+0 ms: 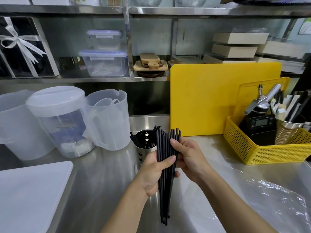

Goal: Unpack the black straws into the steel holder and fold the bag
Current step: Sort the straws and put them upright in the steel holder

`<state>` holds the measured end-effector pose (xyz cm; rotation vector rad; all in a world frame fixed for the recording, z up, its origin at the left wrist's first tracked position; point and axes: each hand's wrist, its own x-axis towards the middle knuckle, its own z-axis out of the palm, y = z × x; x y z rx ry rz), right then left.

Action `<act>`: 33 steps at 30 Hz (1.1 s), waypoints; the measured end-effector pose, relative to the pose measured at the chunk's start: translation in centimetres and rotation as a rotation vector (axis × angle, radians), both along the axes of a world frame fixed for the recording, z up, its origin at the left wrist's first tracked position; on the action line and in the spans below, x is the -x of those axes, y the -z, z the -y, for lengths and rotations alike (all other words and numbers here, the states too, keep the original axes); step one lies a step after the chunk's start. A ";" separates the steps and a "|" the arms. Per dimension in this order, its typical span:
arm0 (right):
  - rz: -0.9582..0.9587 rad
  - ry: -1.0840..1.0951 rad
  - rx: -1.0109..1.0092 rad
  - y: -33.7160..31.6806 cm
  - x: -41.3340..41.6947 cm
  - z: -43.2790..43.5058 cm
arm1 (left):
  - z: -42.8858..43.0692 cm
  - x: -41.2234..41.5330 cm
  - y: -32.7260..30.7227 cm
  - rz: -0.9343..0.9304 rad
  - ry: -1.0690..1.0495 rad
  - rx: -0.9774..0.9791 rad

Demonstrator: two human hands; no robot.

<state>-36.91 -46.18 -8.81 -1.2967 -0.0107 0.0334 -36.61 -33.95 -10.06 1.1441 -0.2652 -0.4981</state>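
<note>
A bundle of black straws (165, 195) stands nearly upright above the steel counter, gripped in both hands. My left hand (154, 174) wraps the bundle from the left with the thumb across its front. My right hand (188, 157) pinches the upper part from the right. Just behind the hands stands the steel holder (143, 154), a perforated cylinder with several black straws leaning inside it. The clear plastic bag (262, 199) lies flat and crinkled on the counter at the lower right, under my right forearm.
Translucent plastic jugs (107, 120) and a lidded container (60, 121) stand left of the holder. A white board (28, 194) lies at the front left. A yellow cutting board (210, 98) leans at the back; a yellow basket (262, 148) of tools sits right.
</note>
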 end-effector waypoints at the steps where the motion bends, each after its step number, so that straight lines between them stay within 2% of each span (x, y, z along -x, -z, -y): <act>1: 0.000 0.003 -0.007 0.1 0.0 0.0 | 0.0 0.0 0.1 -0.010 0.010 0.007; 11: -0.039 0.068 -0.069 0.5 0.1 0.0 | 0.0 -0.2 0.9 -0.102 0.056 0.028; 19: -0.027 0.100 -0.082 1.1 0.0 0.5 | -0.3 -0.3 1.4 -0.062 0.097 -0.022; 22: -0.009 0.117 -0.047 1.1 -0.2 1.1 | -0.5 -0.4 1.5 -0.058 0.130 -0.028; 26: -0.010 0.029 0.014 1.2 -0.1 1.3 | -0.8 -0.4 1.5 -0.102 0.151 -0.035; 29: -0.042 -0.033 0.016 1.7 -0.1 1.1 | -0.7 -0.3 1.7 -0.144 0.165 -0.013; 33: -0.060 0.007 0.019 2.0 -0.3 1.2 | -0.9 -0.2 1.7 -0.186 0.230 0.094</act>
